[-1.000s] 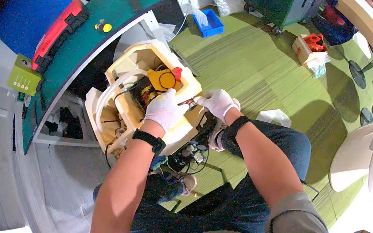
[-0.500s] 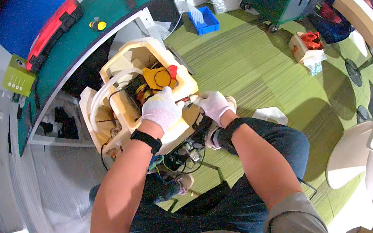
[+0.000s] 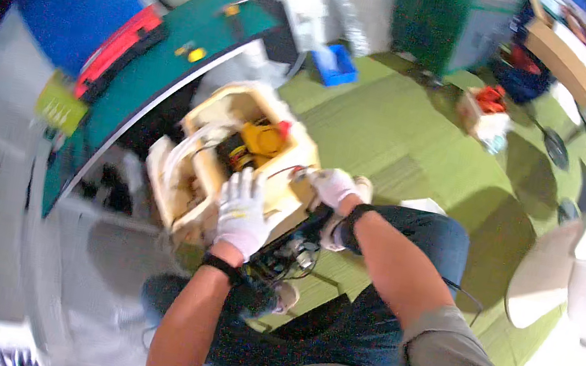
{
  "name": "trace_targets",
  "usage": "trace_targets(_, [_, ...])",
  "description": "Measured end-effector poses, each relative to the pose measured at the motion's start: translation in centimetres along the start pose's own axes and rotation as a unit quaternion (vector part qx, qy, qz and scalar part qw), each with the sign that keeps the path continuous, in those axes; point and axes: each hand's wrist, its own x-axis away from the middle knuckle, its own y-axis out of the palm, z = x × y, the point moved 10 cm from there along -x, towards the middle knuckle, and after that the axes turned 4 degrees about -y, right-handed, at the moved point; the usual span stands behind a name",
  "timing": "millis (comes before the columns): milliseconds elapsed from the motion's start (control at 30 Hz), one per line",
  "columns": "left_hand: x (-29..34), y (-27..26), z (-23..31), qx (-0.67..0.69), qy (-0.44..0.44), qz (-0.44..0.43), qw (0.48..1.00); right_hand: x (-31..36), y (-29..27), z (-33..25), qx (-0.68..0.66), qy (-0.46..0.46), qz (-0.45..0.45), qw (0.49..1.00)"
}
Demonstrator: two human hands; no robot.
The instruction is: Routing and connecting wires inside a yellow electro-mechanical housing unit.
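A cream plastic housing (image 3: 204, 165) with deep compartments stands in front of me. Inside it show a yellow part (image 3: 263, 139) with a red end, a dark cylindrical part with a yellow label (image 3: 234, 153), and a white hose (image 3: 182, 157) along the left. My left hand (image 3: 242, 213), in a white glove, is open and lies with fingers outstretched at the housing's near wall. At its right side my gloved right hand (image 3: 332, 187) is closed, its fingers pinched by a small reddish piece too blurred to name.
On the green-topped bench (image 3: 140, 86) at left lie a red case (image 3: 120, 49), a hammer (image 3: 233, 10) and a small yellow-black tool (image 3: 192, 54). A blue bin (image 3: 336, 66) and a box with red contents (image 3: 484, 114) stand on the floor. White chairs (image 3: 549, 276) are at right.
My left hand has drawn back from the yellow part, and its fingers have straightened. My right hand stays at the housing's right side. The whole view has shifted with my head.
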Motion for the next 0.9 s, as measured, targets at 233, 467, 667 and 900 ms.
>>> trace_targets(233, [7.4,0.6,-5.0,0.066,-0.085,-0.042,0.993,2.4,-3.1,-5.4,0.016,-0.075,0.108,0.991])
trace_targets(467, [8.0,-0.2,-4.8,0.084,-0.092,-0.050,0.991,5.9,-0.6,-10.3,0.015,-0.211,-0.098,0.972])
trace_targets(667, [7.0,-0.8,-5.0,0.067,-0.095,-0.071,0.991,6.0,0.8,-4.3,0.253,-0.096,-0.148,0.951])
trace_targets(900, [4.9,-0.4,-4.2,0.076,-0.051,0.022,0.996,1.7,-0.1,4.4,0.275,0.115,-0.137,0.945])
